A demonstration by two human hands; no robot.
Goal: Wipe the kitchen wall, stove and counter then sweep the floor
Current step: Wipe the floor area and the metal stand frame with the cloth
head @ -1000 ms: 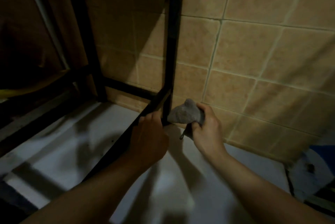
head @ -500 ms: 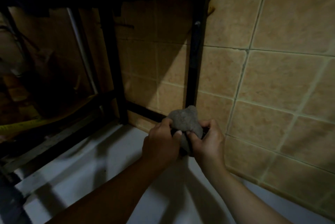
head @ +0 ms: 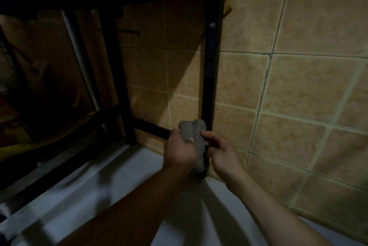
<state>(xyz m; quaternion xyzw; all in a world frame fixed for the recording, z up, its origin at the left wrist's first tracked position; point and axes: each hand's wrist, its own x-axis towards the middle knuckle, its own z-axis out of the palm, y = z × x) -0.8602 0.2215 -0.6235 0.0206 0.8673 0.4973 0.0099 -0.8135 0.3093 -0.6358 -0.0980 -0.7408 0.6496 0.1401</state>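
While both forearms reach in from the bottom edge of the view, the person's two hands meet just below the centre of the scene, at about 6 o'clock from the middle, and share a grey cloth (head: pixel 192 136). The left hand (head: pixel 179 152) has its fingers curled round the bunched upper part of the cloth, with the thumb pressed against its front. The right hand (head: pixel 223 153) sits just beside it at 3 o'clock, pinching the cloth's right edge between thumb and forefinger while the other fingers curl loosely. The cloth stands roughly upright between the hands, its crumpled top poking above the knuckles and its lower end hanging toward the white counter (head: pixel 111 188). It is held against the bottom of a black metal post (head: pixel 209 86), which rises toward 12 o'clock and belongs to a dark rack frame (head: pixel 117 78) standing on the counter. A black crossbar (head: pixel 151 127) runs from the left hand toward 9 o'clock, meeting another upright of the frame. Behind everything, from 12 o'clock round to 4 o'clock, is a wall of tan tiles (head: pixel 298 86) with pale grout lines. The area at 9 to 11 o'clock lies in deep shadow under the rack, and what is stored there cannot be made out. Lighting is dim throughout, with the hands casting soft shadows on the counter.
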